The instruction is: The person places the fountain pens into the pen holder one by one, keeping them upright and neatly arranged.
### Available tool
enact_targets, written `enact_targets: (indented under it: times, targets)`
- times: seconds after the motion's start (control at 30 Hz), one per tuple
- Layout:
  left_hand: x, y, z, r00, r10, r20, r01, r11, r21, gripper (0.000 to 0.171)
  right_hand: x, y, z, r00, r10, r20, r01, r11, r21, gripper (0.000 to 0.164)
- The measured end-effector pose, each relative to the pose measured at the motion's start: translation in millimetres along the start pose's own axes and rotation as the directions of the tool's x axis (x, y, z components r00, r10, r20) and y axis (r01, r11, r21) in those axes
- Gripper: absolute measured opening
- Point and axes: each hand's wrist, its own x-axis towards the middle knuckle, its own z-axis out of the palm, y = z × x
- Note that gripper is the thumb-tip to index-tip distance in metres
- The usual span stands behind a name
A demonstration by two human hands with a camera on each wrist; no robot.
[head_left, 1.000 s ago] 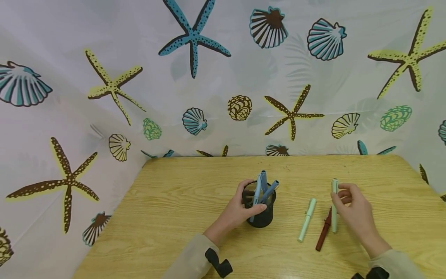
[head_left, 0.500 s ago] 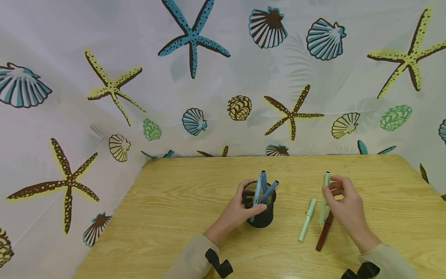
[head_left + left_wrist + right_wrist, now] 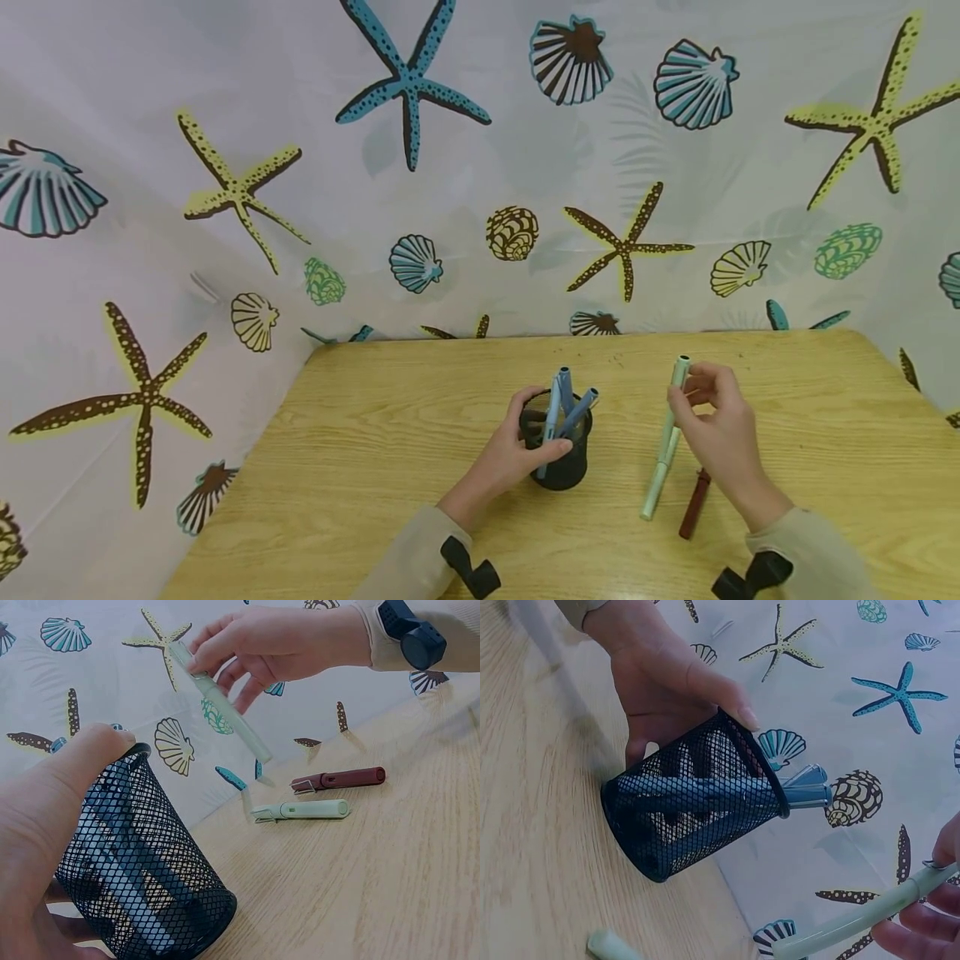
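Note:
My left hand (image 3: pixel 504 460) grips a black mesh pen cup (image 3: pixel 573 468), fingers round its far side and thumb across the front near the rim. Several blue pens (image 3: pixel 566 383) lean inside, their capped ends above the rim. To the right, my right hand (image 3: pixel 718 421) pinches a pale green pen (image 3: pixel 238 724) near its upper end, raised over the table and slanting. A second pale green pen (image 3: pixel 315 809) lies on the table, partly covered by the held one in the head view. Beside it lies a dark red pen (image 3: pixel 694 508), its far end hidden by my right hand.
The wooden table (image 3: pixel 375 417) reaches back to a white cloth (image 3: pixel 465 183) printed with starfish and shells, which also hangs along both sides. A black wrist device (image 3: pixel 753 575) sits on the right sleeve, another (image 3: pixel 471 568) on the left.
My right hand has moved left and away from me with the pale green pen, from over the dark red pen to over the lying green one. The left hand stays on the cup.

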Motion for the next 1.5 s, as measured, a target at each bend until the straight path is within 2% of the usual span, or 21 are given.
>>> enact_targets:
  times: [0.2, 0.4, 0.63, 0.87, 1.13, 1.33, 1.5]
  targets:
    - [0.0, -1.2, -1.1, 1.000, 0.017, 0.009, -0.017, 1.000, -0.017, 0.075, 2.7, -32.9, 6.7, 0.998, -0.066, -0.009, 0.067, 0.994, 0.088, 0.028]
    - [0.1, -1.2, -1.2, 1.000, 0.020, 0.009, -0.019, 1.000, -0.014, 0.076, 5.2, -43.9, 14.1, 0.994, -0.102, -0.027, 0.105, 0.985, 0.140, 0.028]
    - [-1.1, -1.9, 0.2, 1.000, 0.029, 0.002, -0.029, 0.999, -0.027, 0.074, 9.8, -45.3, 24.9, 0.985, -0.160, -0.071, 0.171, 0.964, 0.204, 0.030]
    - [-0.5, -2.0, 0.5, 1.000, 0.020, -0.002, -0.020, 1.000, -0.023, 0.076, 15.5, -29.9, 40.6, 0.982, -0.168, -0.088, 0.187, 0.941, 0.283, 0.034]
    - [-0.5, 1.0, -0.7, 1.000, 0.004, 0.004, -0.004, 1.000, -0.008, 0.076, 17.8, -35.1, 52.2, 0.978, -0.184, -0.099, 0.207, 0.917, 0.340, 0.036]
    - [0.1, -0.9, -0.7, 1.000, 0.007, 0.001, -0.007, 1.000, 0.008, 0.076, 13.5, -43.9, 57.5, 0.977, -0.195, -0.085, 0.212, 0.919, 0.331, 0.035]
    - [9.2, -19.4, 0.9, 1.000, 0.009, -0.010, -0.009, 1.000, -0.001, 0.077, 6.8, -60.2, 57.8, 0.978, -0.203, -0.056, 0.211, 0.936, 0.283, 0.033]
